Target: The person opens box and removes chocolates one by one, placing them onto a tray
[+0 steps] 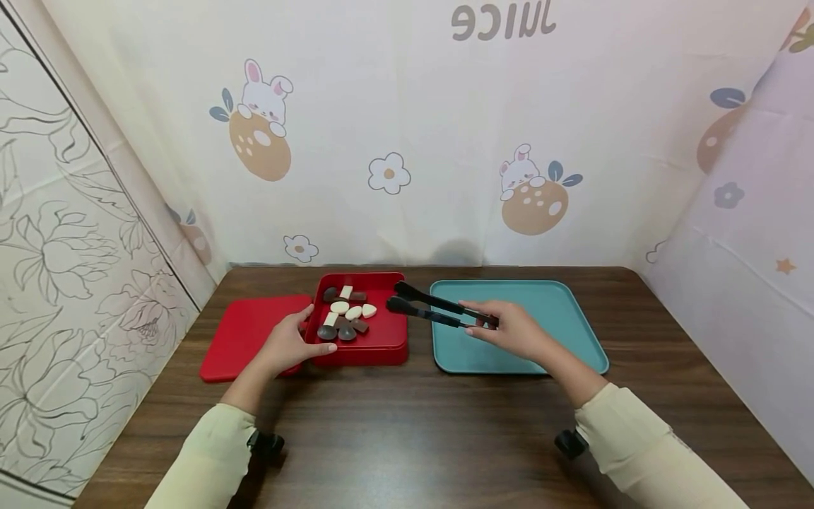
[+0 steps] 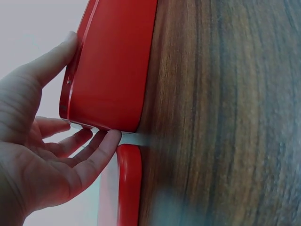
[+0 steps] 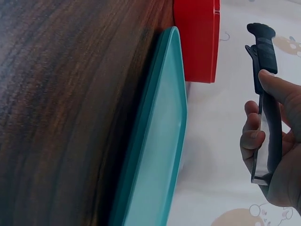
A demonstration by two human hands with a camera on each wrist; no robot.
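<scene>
A red box (image 1: 365, 355) holds white and dark brown chocolates (image 1: 346, 332), gathered mostly toward its left side. My left hand (image 1: 289, 346) grips the box at its near left corner. In the left wrist view the thumb lies along the front rim and the fingertips touch the end wall (image 2: 106, 106). My right hand (image 1: 509, 329) holds black-tipped metal tongs (image 1: 435, 302), pointing left. Their two tips are apart with nothing between them, near the box's right rim. In the right wrist view the thumb (image 3: 275, 84) presses one arm and the fingers wrap the other.
A red lid (image 1: 254, 332) lies flat to the left of the box. The teal tray (image 1: 509, 362) sits to its right, under the right hand, with no food on it. All rest on a dark wooden table (image 1: 407, 431) against a printed cloth backdrop (image 1: 445, 212).
</scene>
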